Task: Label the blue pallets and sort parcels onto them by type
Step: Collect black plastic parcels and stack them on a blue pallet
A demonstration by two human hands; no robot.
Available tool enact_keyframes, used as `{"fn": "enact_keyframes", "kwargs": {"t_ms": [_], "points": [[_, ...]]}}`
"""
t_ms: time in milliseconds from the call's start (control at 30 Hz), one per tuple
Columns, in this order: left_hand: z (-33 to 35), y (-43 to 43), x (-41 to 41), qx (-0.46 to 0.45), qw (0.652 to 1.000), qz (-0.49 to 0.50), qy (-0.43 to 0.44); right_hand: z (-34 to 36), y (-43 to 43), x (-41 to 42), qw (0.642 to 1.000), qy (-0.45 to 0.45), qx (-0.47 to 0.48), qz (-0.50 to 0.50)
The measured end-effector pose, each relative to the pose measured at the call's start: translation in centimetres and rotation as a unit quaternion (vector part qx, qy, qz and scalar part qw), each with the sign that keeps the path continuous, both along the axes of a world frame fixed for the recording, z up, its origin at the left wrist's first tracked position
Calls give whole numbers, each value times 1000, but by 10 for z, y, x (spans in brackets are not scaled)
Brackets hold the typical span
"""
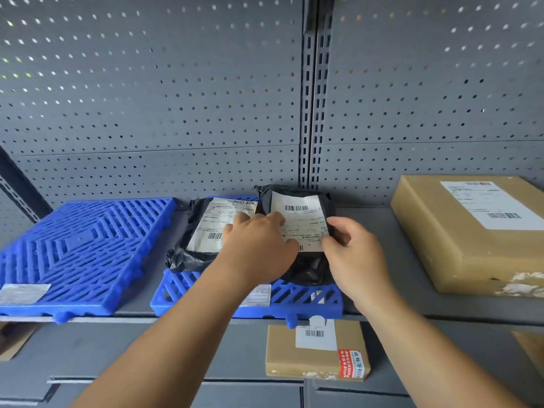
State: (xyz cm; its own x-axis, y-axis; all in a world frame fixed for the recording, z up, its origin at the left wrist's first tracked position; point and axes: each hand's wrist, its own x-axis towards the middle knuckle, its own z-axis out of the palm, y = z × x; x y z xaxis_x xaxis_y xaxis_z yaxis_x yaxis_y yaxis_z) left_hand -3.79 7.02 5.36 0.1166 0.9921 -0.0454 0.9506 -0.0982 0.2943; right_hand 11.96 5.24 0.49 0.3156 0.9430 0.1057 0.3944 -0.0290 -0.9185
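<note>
Right black parcel (300,213) lies beside left black parcel (212,228) on blue pallet (306,298)

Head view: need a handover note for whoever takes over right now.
Left grip: open, fingers resting on the bags' labels.
Right grip: pinches the right black bag at its edge.
Done: left pallet and middle pallet both carry labels. The left black bag and the right one lie on the middle pallet.
To do: large cardboard box on the shelf and small cardboard box on the shelf below are both off pallets.
</note>
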Motion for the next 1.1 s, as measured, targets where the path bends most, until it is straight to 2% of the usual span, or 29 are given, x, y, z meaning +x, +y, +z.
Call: {"fn": "enact_keyframes", "kwargs": {"t_ms": [333, 667, 1100], "points": [[-8, -3, -8, 27, 999, -27, 35, 2, -5, -1, 998, -57, -16, 24], [-1, -11, -26, 78, 996, -17, -49, 20, -9, -4, 998, -62, 10, 6], [-10, -31, -20, 118, 981, -56, -146, 22, -40, -9, 991, -124, 28, -33]]}}
